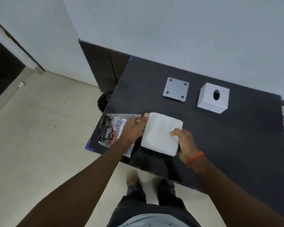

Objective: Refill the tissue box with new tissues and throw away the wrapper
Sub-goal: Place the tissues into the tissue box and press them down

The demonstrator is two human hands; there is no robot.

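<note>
A white stack of tissues [161, 133] is held just above the black table [228, 145] between both hands. My left hand [133, 128] grips its left edge, thumb on top. My right hand [185, 141] holds its right lower corner. Under my left hand lies the clear plastic wrapper [111, 128] with dark print, on the table's left front corner. Farther back stands the white tissue box cover [213, 98] with an oval hole on top. Its grey square base plate [175, 89] lies to the left of it, apart from the cover.
A bin lined with a black bag [104, 101] stands on the tiled floor just off the table's left edge. The table backs onto a white wall. My legs and a foot show below the table's front edge.
</note>
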